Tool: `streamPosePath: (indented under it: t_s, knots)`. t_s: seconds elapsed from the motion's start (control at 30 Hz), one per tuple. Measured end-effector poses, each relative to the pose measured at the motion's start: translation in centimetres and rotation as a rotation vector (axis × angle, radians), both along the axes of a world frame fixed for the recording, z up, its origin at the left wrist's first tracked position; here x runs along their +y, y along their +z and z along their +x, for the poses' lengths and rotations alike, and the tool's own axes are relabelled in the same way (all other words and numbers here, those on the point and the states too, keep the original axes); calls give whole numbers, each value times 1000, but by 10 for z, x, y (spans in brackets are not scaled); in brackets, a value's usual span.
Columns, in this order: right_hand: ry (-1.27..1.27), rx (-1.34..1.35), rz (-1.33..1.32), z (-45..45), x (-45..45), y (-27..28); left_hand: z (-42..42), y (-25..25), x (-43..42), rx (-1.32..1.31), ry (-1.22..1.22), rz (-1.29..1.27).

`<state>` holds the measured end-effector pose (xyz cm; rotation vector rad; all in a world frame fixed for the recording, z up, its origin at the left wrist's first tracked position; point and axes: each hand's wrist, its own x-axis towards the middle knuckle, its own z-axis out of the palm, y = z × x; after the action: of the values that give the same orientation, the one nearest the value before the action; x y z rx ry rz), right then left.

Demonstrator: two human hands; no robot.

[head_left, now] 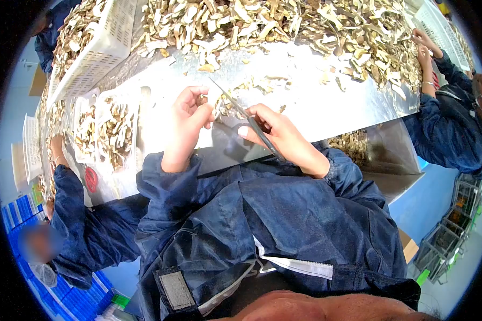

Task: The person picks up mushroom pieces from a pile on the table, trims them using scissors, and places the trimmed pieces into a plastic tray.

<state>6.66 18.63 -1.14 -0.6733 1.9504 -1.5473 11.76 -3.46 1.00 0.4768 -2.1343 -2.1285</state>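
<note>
In the middle of the view, my left hand (188, 120) is closed, with a small brown and pale piece (201, 100) between its thumb and fingers. Just to its right, my right hand (284, 134) grips dark-handled scissors (260, 131), their blades slanting up and left towards my left hand. Both hands are over the near part of the metal table (310, 104). Small dried slices and scraps (262, 84) lie just beyond the scissors. A large heap of dried slices (241, 27) spreads across the far side.
A white perforated crate (99, 59) of slices stands at upper left, with white trays (136, 128) of slices nearer. Red-handled scissors (91, 179) lie at left. Co-workers' sleeves (96, 230) and hands (427, 59) are on both sides. A metal bin (393, 150) sits below the edge.
</note>
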Motion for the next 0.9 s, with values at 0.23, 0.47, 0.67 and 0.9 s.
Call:
streamPosePath:
  t_s: [0.23,0.47,0.67,0.9]
  knots:
    - [20,56,48,1,2,4,2,1,5,-54,1,79]
    - [41,131,45,-1,9,0,5,0,1,-140,-40,52]
    - [-65,-139,-55,-4,4,-14,0,-1,-16,-158,-71,330]
    - [-165,-326,-300,-14,2,-26,-65,-17,-73,-18,81,393]
